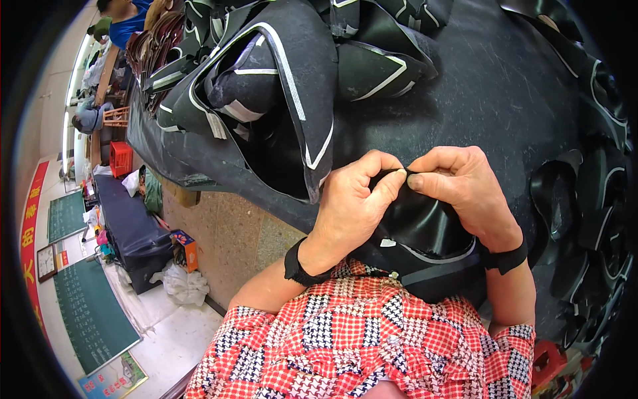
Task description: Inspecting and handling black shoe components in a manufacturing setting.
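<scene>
Close in front of my body, my left hand [353, 201] and my right hand [470, 191] meet, thumb and forefinger of each pinched on the upper edge of a black shoe upper [428, 226]. Its shiny black inner face shows below my fingers, with a small white tab [387, 243] near its lower left edge. Between the two pinches, the fingertips nearly touch, and whatever detail lies there is too small to make out. Just beyond my left hand stands a large folded black upper [309, 73] with white tape along its edges.
Several more taped black uppers [382, 70] are heaped at the far left of the dark-covered table [478, 86]. Others [558, 199] lie along its right side. Off to the left are a dark padded bench [129, 226], a red stool [121, 158] and seated people [90, 116].
</scene>
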Motion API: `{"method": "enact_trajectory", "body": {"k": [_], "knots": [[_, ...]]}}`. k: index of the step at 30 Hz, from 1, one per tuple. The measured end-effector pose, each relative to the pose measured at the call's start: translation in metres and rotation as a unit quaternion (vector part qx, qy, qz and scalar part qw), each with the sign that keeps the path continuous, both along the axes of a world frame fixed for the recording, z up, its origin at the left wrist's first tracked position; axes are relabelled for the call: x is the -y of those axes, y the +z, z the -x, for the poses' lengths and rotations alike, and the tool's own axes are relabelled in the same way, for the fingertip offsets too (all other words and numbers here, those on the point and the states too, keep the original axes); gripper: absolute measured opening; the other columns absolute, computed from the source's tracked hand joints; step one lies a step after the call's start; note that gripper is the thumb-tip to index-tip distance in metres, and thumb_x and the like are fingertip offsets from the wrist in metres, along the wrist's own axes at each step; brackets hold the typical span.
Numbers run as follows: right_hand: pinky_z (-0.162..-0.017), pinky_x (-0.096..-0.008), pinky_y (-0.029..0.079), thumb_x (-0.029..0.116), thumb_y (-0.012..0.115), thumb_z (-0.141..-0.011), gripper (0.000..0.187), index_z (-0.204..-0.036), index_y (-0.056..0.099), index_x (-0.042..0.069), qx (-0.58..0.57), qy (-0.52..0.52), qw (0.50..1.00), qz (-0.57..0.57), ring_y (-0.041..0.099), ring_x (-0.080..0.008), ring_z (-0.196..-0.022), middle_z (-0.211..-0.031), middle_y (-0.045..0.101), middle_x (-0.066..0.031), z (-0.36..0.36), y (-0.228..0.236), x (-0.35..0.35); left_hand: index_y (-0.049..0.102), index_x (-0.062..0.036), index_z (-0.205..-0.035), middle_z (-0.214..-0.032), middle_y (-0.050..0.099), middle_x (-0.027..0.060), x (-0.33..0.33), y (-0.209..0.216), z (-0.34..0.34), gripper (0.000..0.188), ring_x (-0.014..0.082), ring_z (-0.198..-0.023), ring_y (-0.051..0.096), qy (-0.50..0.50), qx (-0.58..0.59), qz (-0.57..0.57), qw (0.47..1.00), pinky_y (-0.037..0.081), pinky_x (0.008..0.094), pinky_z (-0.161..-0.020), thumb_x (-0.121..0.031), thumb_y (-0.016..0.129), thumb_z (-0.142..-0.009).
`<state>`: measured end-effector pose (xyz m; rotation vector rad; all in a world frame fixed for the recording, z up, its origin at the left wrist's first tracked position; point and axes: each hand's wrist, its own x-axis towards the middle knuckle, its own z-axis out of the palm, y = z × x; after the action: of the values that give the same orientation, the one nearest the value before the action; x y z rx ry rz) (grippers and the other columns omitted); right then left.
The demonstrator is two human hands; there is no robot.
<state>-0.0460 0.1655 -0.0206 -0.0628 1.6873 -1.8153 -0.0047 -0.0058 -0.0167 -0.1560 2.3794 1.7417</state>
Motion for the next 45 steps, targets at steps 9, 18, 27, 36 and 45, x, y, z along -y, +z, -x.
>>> {"method": "enact_trajectory", "body": {"k": [9,18,27,36,45], "knots": [[-0.046,-0.0213,0.037,0.006,0.061,-0.076,0.010,-0.078,0.063,-0.003,-0.190,-0.039,0.971,-0.141,0.044,-0.0021,-0.052,-0.057,0.054,0.0031,-0.009,0.011,0.004,0.058,-0.0003,-0.088,-0.072,0.056,-0.0010,-0.006,0.011,-0.002,0.008,0.0040,-0.066,0.049,-0.016,-0.036,0.030,0.999,0.041,0.0196,-0.059,-0.007,0.060,-0.085],[-0.046,-0.0186,0.033,0.000,0.062,-0.074,0.003,-0.077,0.063,-0.002,-0.138,-0.033,0.988,-0.061,0.040,0.0002,-0.051,-0.055,0.050,0.0055,-0.016,0.020,0.001,0.050,-0.0017,-0.111,-0.087,0.058,0.0012,0.013,0.027,-0.006,0.027,0.0030,-0.077,0.051,-0.057,0.063,-0.121,0.989,0.041,0.0178,-0.069,-0.004,0.059,-0.085],[-0.047,-0.0200,0.033,0.001,0.062,-0.074,0.003,-0.077,0.063,-0.001,-0.175,0.026,0.983,-0.053,0.039,-0.0007,-0.051,-0.054,0.047,0.0056,-0.013,0.024,-0.002,0.061,0.0005,-0.104,-0.087,0.060,-0.0019,0.014,0.030,-0.015,0.020,0.0036,-0.079,0.052,-0.063,0.048,-0.109,0.991,0.042,0.0178,-0.070,-0.006,0.060,-0.085],[-0.048,-0.0189,0.035,0.000,0.063,-0.073,0.004,-0.077,0.063,-0.001,-0.198,-0.015,0.977,-0.075,0.042,-0.0007,-0.053,-0.058,0.052,0.0035,-0.021,0.028,0.000,0.061,-0.0001,-0.102,-0.090,0.061,-0.0013,0.010,0.032,-0.018,0.019,0.0027,-0.080,0.053,0.001,0.092,-0.201,0.975,0.043,0.0161,-0.072,-0.005,0.062,-0.084],[-0.049,-0.0208,0.038,-0.002,0.063,-0.069,0.007,-0.076,0.064,0.000,-0.247,0.001,0.966,-0.078,0.047,-0.0045,-0.053,-0.062,0.056,-0.0008,-0.017,0.025,-0.002,0.063,0.0000,-0.097,-0.084,0.061,-0.0009,0.009,0.029,-0.016,0.015,0.0045,-0.077,0.054,-0.014,0.076,-0.182,0.980,0.044,0.0180,-0.071,-0.004,0.063,-0.082]]}}
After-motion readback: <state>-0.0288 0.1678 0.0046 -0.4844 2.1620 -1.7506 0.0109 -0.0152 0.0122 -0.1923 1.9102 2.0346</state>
